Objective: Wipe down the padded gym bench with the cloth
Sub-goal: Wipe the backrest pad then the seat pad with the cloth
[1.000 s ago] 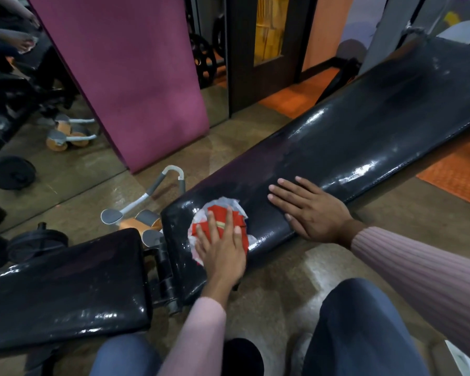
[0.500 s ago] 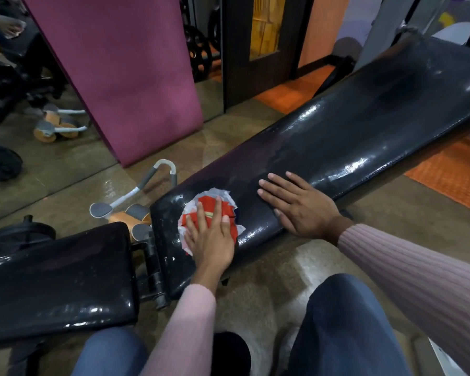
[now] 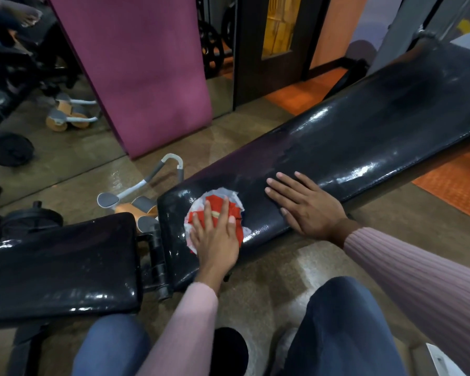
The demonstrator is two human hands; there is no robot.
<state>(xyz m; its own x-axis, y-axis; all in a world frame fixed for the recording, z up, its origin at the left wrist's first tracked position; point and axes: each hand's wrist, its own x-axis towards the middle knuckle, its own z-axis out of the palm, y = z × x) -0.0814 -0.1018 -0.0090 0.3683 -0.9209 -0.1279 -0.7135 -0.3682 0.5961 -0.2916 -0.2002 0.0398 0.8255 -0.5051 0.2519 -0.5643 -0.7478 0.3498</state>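
Observation:
A long black padded backrest [image 3: 350,137] of the gym bench slopes up from the middle to the upper right. Its flat seat pad [image 3: 57,264] lies at the lower left, joined by a metal hinge. A red and white cloth [image 3: 229,206] is bunched on the lower end of the backrest. My left hand [image 3: 215,234] presses flat on the cloth with fingers spread. My right hand [image 3: 307,207] rests palm down on the pad just right of the cloth, empty.
A purple mat [image 3: 144,69] leans against a mirror at the back. An ab roller [image 3: 139,199] with grey handles lies on the floor behind the hinge. Orange floor matting [image 3: 456,191] lies at the right. My knees [image 3: 345,329] are close to the bench's front edge.
My left hand and the cloth have shifted slightly to the left, toward the lower end of the backrest. My right hand has stayed flat on the pad.

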